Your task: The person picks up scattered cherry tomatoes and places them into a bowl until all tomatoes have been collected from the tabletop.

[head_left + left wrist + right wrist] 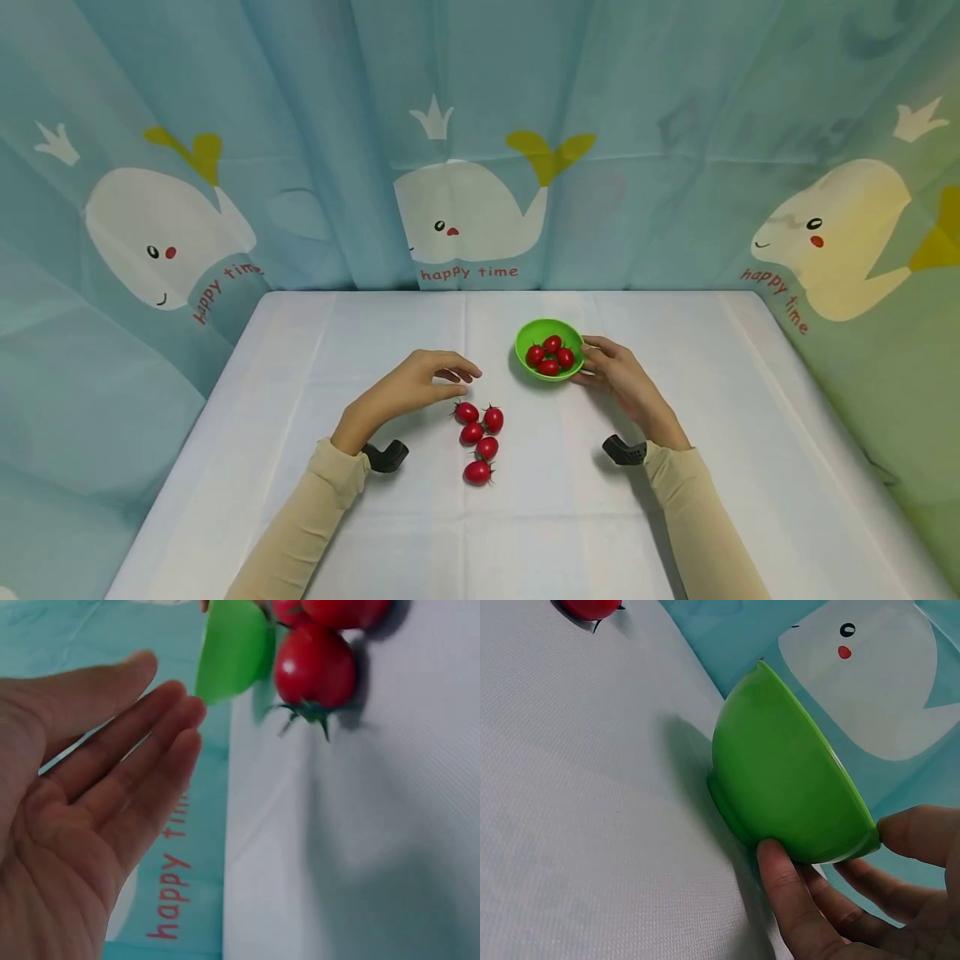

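Several small red tomatoes with green stems lie in a loose column on the white table. My left hand hovers beside the top of this column, its fingers loosely extended and nothing between them. To the right, a green bowl has several more red tomatoes inside. My right hand holds the bowl by its right side. In the right wrist view, the thumb is at the rim and the fingers support the bowl's underside; the bowl sits close over the table, its contents hidden there.
The white tablecloth ends at a light-blue curtain printed with whales, which rises behind the table and along both sides. A black wrist-worn piece sits at the left wrist, and another at the right.
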The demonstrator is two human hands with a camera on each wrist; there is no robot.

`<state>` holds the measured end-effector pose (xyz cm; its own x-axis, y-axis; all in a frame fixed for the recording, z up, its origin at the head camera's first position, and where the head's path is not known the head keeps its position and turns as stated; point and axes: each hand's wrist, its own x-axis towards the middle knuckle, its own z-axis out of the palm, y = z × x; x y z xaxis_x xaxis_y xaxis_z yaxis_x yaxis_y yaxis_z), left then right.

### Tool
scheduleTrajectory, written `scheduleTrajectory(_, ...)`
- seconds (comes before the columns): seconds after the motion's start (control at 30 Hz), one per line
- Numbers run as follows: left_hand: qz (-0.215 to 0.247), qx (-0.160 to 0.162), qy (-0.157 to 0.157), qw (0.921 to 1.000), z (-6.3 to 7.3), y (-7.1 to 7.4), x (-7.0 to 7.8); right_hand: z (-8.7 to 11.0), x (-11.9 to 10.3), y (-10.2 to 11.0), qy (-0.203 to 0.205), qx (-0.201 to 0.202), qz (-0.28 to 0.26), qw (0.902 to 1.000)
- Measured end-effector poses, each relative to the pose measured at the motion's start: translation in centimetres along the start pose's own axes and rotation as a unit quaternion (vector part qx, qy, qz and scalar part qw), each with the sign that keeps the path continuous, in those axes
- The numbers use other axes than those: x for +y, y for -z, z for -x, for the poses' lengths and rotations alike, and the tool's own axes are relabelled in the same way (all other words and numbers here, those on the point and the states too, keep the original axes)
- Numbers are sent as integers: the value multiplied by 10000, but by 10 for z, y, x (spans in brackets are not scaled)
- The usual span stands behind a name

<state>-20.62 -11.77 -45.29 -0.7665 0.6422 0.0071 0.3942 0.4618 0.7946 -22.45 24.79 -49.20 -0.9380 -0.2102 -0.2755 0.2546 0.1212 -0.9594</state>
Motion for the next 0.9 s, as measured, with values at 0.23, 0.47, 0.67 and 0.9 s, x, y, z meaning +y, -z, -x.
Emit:
scheduleTrajectory(0.23, 38, -726, 274, 9970, 2, -2, -13, -1, 0, 0, 20, 10, -80, 10000)
scheduleTrajectory(0.47, -271, -1073, 253, 9935, 0, -8, -19, -2, 1, -1, -22, 2, -106, 9999)
scheduleTrajectory(0.67, -451, -1046, 277, 9931, -1, -11, -20, -1, 0, -1, -39, 6, -72, 10000)
scheduleTrajectory(0.9, -779, -909, 460, 9917, -1, -13, -19, -1, 0, -1, -38, -17, -82, 10000)
